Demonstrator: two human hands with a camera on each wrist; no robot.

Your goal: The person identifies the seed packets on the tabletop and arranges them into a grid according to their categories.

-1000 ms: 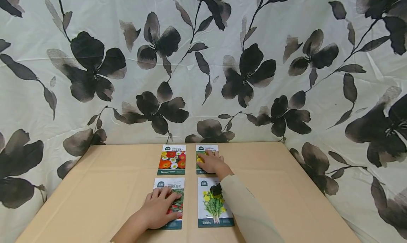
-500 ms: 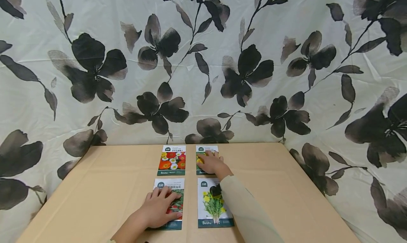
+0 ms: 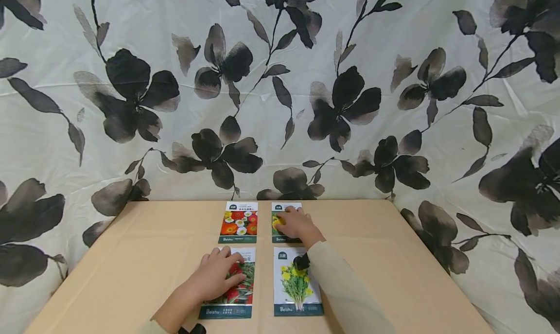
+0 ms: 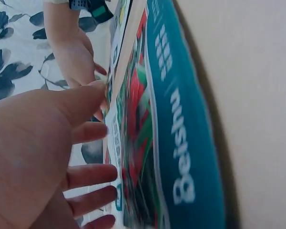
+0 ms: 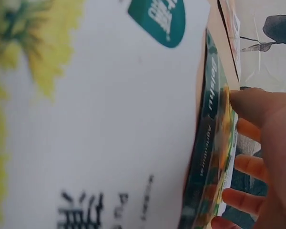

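Note:
My left hand (image 3: 216, 275) is over the front left seed packet (image 3: 238, 312), which has red flowers and a dark green band. Its fingers are spread and nearly straight; the left wrist view shows the thumb and fingertips close over the packet's upper part. At the back right, my right hand (image 3: 298, 223) rests with spread fingers on a seed packet with yellow flowers (image 3: 277, 237), hiding much of its picture. In the right wrist view, the thumb (image 5: 245, 102) touches that packet's surface. Neither hand grips anything.
A seed packet with orange and white flowers (image 3: 238, 224) lies back left. The front right packet (image 3: 297, 288), with yellow blooms on green stems, is partly under my right sleeve (image 3: 345, 285) in view. A tan tabletop (image 3: 385, 256) meets a floral cloth (image 3: 271, 105) behind.
My left hand has lifted a little off the front left packet and moved up it, so more of its red picture and green band shows. My right hand stays on its packet.

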